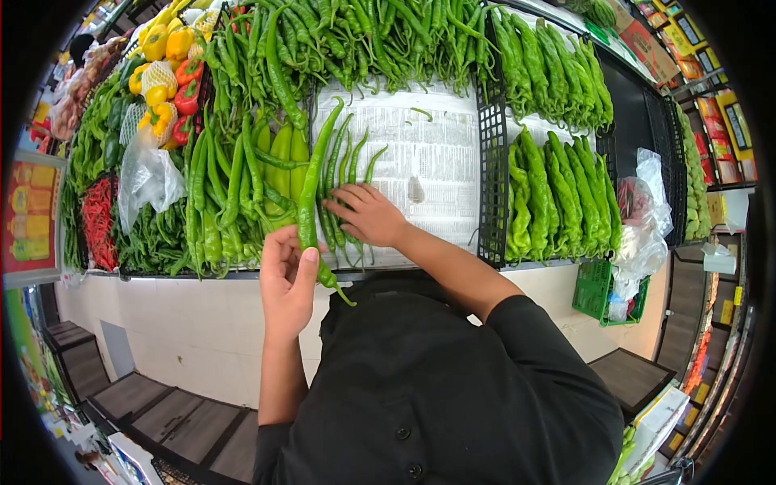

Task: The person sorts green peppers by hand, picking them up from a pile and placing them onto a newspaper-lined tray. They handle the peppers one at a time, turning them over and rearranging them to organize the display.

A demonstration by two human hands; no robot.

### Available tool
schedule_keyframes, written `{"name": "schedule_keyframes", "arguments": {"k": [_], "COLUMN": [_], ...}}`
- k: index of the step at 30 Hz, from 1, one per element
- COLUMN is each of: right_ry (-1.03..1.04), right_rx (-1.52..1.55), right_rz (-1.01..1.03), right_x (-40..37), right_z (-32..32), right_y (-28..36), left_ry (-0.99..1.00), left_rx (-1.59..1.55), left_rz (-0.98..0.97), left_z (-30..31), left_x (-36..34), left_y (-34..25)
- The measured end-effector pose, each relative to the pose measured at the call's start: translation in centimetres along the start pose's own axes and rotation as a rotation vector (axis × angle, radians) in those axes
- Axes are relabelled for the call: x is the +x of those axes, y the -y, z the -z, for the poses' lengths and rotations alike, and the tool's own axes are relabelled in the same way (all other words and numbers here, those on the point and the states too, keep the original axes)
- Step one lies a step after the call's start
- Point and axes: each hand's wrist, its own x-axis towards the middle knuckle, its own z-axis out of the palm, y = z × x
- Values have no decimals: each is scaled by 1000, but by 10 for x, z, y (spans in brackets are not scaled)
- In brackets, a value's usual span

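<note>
My left hand (288,275) is closed around a long green chili pepper (311,194), pinched near its stem end between thumb and fingers. The pepper stands lengthwise across the view, its thin tip pointing away from me. Just to the right, my right hand (373,215) lies palm down with its fingers stretched over several thinner green peppers (332,166). Those peppers rest side by side on newspaper (436,174) that lines the display bin. Whether the right fingertips grip any of them is hard to see.
Heaped long green peppers (380,40) fill the back. Black plastic crate walls (492,153) divide off rows of green peppers (559,190) at right. At left are bell peppers (186,97), red chilies (100,222) and a clear plastic bag (149,184). A green crate (594,289) sits below, right.
</note>
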Motion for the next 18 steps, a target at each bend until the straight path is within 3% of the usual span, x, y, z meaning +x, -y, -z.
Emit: {"name": "schedule_keyframes", "arguments": {"k": [3, 18], "right_ry": [24, 66], "right_rx": [-47, -22], "right_rz": [121, 87], "right_x": [-1, -21], "right_z": [-18, -37], "right_y": [-10, -3], "left_ry": [-5, -13], "left_rx": [8, 23], "left_rz": [-3, -1], "left_z": [0, 3], "left_x": [-1, 2], "left_y": [-1, 6]}}
